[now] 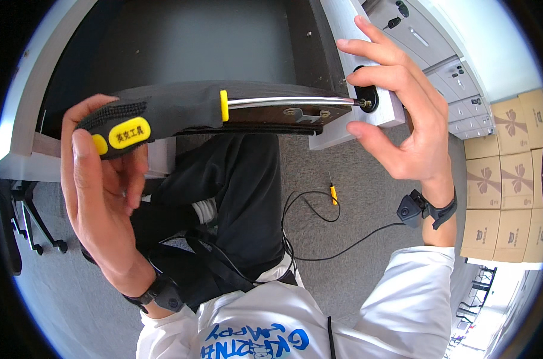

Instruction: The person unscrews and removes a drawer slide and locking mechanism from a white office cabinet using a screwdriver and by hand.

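In my left hand (pixel 104 179) is a large black-and-yellow screwdriver (pixel 182 112), its fingers wrapped round the end of the grip. The shaft runs level to the right. Its tip meets a screw in a black oval fitting (pixel 367 97) on the pale panel of a drawer (pixel 334 135). My right hand (pixel 406 113) is around that fitting with fingers spread. The index fingertip lies by the fitting's upper edge and the thumb just below it; whether they press on it I cannot tell. A metal bracket (pixel 307 113) shows on the drawer's dark side, below the shaft.
A small yellow-handled screwdriver (pixel 333 194) lies on the grey carpet beside a black cable (pixel 319 259). Grey cabinets with keys (pixel 421 36) stand at the upper right, stacked cardboard boxes (pixel 502 179) below them. A wheeled chair base (pixel 32 221) is at the left.
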A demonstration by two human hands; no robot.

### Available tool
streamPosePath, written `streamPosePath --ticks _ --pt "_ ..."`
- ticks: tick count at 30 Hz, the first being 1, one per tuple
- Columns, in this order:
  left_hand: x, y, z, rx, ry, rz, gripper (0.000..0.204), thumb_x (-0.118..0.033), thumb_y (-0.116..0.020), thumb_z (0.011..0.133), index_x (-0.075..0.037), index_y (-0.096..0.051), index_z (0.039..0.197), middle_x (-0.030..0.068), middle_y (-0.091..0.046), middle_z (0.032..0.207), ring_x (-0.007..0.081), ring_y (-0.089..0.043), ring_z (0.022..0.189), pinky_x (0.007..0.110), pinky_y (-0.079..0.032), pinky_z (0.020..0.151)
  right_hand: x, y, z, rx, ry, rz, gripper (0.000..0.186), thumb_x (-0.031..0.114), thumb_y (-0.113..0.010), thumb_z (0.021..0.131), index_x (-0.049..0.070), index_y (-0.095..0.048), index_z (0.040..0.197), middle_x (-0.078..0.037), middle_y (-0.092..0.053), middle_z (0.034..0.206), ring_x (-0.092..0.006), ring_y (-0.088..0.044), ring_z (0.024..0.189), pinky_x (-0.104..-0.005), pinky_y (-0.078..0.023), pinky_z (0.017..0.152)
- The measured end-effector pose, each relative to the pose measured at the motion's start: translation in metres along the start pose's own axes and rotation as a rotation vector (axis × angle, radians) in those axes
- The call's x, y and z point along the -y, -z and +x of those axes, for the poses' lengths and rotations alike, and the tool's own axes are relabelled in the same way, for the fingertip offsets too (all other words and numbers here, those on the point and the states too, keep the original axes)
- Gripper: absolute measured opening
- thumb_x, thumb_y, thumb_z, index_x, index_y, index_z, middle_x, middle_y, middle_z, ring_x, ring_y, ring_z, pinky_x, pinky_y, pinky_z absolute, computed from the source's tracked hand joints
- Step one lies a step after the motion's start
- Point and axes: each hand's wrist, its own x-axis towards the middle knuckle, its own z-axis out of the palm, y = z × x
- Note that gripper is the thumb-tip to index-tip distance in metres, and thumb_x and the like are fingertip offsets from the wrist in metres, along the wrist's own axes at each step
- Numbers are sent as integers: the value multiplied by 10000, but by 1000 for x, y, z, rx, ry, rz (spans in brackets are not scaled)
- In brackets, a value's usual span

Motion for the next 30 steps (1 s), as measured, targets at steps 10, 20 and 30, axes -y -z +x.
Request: streamPosePath --ticks 10,20,30 --pt "-3 10 1 81 -10 145 593 -482 -469 944 -128 -380 1412 66 -629 798 36 -400 459 143 -353 511 3 -4 -1 -25 18 -57 368 -36 -694 647 9 -584 996 -209 -597 1258 -427 -452 1318 -481 -370 1071" --pt "-5 -2 10 -300 -146 419 587 -617 -461 923 -83 -637 1091 21 -504 639 66 -429 494 210 -316 487 5 -8 -2 -52 36 -87 373 -57 -668 650 9 -577 1007 -210 -592 1261 -426 -458 1313 -479 -377 1065" --pt "-2 14 8 -128 -52 375 583 -626 -435 928 -96 -628 1075 5 -501 600 73 -426 451 184 -331 483 6 -10 -2 -74 20 -81 381 -84 -643 636 17 -574 996 -198 -599 1251 -421 -463 1311 -467 -389 1053"
